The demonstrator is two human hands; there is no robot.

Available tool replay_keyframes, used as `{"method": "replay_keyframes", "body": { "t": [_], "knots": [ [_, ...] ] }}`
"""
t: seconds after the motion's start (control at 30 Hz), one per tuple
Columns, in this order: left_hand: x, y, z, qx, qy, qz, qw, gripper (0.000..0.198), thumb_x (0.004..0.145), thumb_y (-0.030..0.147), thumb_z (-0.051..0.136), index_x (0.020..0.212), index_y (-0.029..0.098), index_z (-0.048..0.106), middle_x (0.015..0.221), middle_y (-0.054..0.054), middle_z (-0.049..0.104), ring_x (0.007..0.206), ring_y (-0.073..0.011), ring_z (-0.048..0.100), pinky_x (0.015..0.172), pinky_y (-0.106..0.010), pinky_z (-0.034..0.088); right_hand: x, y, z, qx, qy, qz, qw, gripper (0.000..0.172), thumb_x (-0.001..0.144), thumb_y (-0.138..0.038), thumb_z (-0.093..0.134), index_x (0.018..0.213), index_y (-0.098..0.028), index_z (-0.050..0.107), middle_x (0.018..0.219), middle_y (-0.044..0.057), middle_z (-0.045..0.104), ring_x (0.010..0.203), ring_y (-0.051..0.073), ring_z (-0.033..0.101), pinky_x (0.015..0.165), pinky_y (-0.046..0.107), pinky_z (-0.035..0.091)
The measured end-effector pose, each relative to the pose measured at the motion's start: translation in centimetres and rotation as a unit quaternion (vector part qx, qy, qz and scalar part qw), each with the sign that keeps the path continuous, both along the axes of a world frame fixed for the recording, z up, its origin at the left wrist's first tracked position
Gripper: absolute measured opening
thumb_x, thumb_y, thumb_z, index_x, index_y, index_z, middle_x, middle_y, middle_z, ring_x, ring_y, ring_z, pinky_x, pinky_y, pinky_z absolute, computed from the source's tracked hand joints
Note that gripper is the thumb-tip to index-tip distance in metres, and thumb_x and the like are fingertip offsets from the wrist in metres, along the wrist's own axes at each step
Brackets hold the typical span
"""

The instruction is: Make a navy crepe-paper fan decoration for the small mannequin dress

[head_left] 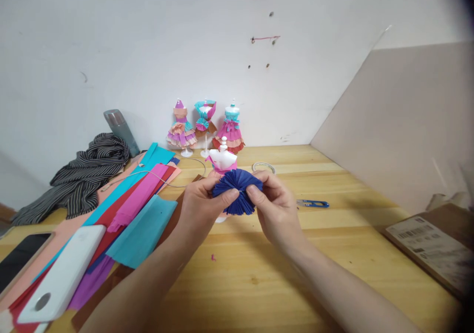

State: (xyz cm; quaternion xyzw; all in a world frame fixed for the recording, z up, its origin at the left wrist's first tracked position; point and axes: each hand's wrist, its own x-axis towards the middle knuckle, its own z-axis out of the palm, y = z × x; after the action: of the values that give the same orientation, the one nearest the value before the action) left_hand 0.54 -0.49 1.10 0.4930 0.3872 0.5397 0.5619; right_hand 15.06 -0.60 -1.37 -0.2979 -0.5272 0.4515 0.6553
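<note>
A dark blue pleated paper rosette (237,190), fanned out nearly into a full circle, is held up over the middle of the table. On its left side my left hand (203,199) pinches it, thumb on the front. My right hand (274,202) grips the opposite side, its thumb close to the centre. Right behind the rosette stands a small white dress-form mannequin (223,159) with pink paper round its body; its lower part is mostly hidden. Blue thread snips (313,203) lie on the table to the right of my right hand.
Three dressed miniature mannequins (205,120) stand by the wall. Coloured crepe paper (142,231), a white power bank (62,273), a phone (22,258), striped cloth (85,175) and a bottle (121,129) crowd the left. A wire coil (263,167) lies behind; a cardboard box (431,246) sits right.
</note>
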Motion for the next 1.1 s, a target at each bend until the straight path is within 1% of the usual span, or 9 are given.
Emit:
{"method": "replay_keyframes", "body": {
  "t": [0.2,0.37,0.47,0.53,0.63,0.7,0.8,0.9,1.1],
  "knots": [
    [-0.3,0.4,-0.4,-0.024,-0.065,-0.050,0.996,0.025,0.064,0.030,0.084,0.079,0.012,0.076,0.065,-0.002,0.069,0.060,-0.0143,0.063,0.063,-0.030,0.055,0.5,0.2,0.4,-0.033,-0.029,0.020,0.999,0.034,0.077,-0.052,0.073,0.081,-0.020,0.064,0.073,0.001,0.060,0.067,0.016,0.054,0.062,0.028,0.046],
    [-0.5,0.7,-0.6,-0.038,-0.080,-0.083,0.993,0.028,0.065,0.031,0.085,0.083,0.012,0.076,0.067,-0.003,0.070,0.060,-0.0144,0.064,0.061,-0.029,0.055,0.7,0.4,0.5,-0.036,-0.029,0.018,0.999,0.032,0.076,-0.048,0.076,0.073,-0.020,0.062,0.067,-0.001,0.057,0.061,0.013,0.051,0.058,0.026,0.044],
    [-0.6,0.9,-0.8,-0.031,-0.081,-0.098,0.991,0.027,0.067,0.033,0.084,0.083,0.012,0.076,0.066,-0.003,0.069,0.058,-0.0133,0.062,0.059,-0.027,0.053,0.8,0.2,0.7,-0.024,-0.049,0.041,0.998,0.033,0.078,-0.052,0.071,0.079,-0.020,0.064,0.069,-0.001,0.058,0.060,0.014,0.052,0.056,0.026,0.045],
    [-0.7,1.1,-1.0,-0.016,-0.087,-0.105,0.990,0.026,0.067,0.032,0.084,0.084,0.014,0.077,0.070,-0.003,0.070,0.063,-0.0141,0.064,0.067,-0.029,0.054,0.8,0.0,1.0,-0.001,-0.088,0.021,0.996,0.030,0.078,-0.048,0.072,0.084,-0.020,0.064,0.072,0.000,0.059,0.062,0.015,0.054,0.057,0.027,0.046],
    [-1.0,1.5,-1.4,0.034,-0.084,-0.115,0.989,0.022,0.067,0.029,0.085,0.085,0.017,0.079,0.078,-0.003,0.073,0.074,-0.0169,0.066,0.078,-0.033,0.054,0.7,-0.4,1.4,0.074,-0.167,-0.051,0.982,0.014,0.079,-0.030,0.071,0.088,-0.021,0.065,0.077,0.001,0.062,0.067,0.016,0.058,0.062,0.029,0.048],
    [-1.3,1.8,-1.4,0.100,-0.063,-0.105,0.987,0.018,0.067,0.028,0.085,0.082,0.021,0.080,0.084,-0.004,0.074,0.081,-0.0193,0.068,0.083,-0.035,0.053,0.7,-0.7,1.6,0.136,-0.206,-0.086,0.965,0.007,0.082,-0.021,0.067,0.088,-0.021,0.066,0.080,0.002,0.064,0.072,0.017,0.059,0.065,0.030,0.048],
    [-1.9,1.9,-1.0,0.215,-0.021,-0.091,0.972,0.011,0.070,0.029,0.083,0.080,0.026,0.081,0.093,-0.006,0.075,0.091,-0.0237,0.069,0.090,-0.040,0.053,0.7,-1.1,1.7,0.207,-0.226,-0.105,0.946,0.010,0.083,-0.015,0.066,0.089,-0.023,0.066,0.080,0.003,0.066,0.076,0.018,0.060,0.067,0.033,0.049],
    [-2.4,1.5,-0.3,0.295,0.013,-0.098,0.950,0.010,0.076,0.028,0.079,0.085,0.030,0.081,0.097,-0.009,0.075,0.093,-0.0249,0.069,0.090,-0.041,0.054,0.7,-1.4,1.5,0.261,-0.227,-0.111,0.931,0.018,0.084,-0.011,0.065,0.095,-0.025,0.065,0.084,0.004,0.067,0.080,0.020,0.061,0.073,0.036,0.050],
    [-2.9,0.3,0.7,0.360,0.054,-0.075,0.929,0.011,0.083,0.034,0.071,0.086,0.031,0.081,0.096,-0.010,0.076,0.097,-0.0268,0.068,0.093,-0.043,0.052,1.0,-2.0,1.8,0.305,-0.232,-0.093,0.919,0.022,0.084,-0.011,0.064,0.102,-0.026,0.065,0.089,0.006,0.069,0.084,0.022,0.063,0.075,0.039,0.050]
  ]
}}
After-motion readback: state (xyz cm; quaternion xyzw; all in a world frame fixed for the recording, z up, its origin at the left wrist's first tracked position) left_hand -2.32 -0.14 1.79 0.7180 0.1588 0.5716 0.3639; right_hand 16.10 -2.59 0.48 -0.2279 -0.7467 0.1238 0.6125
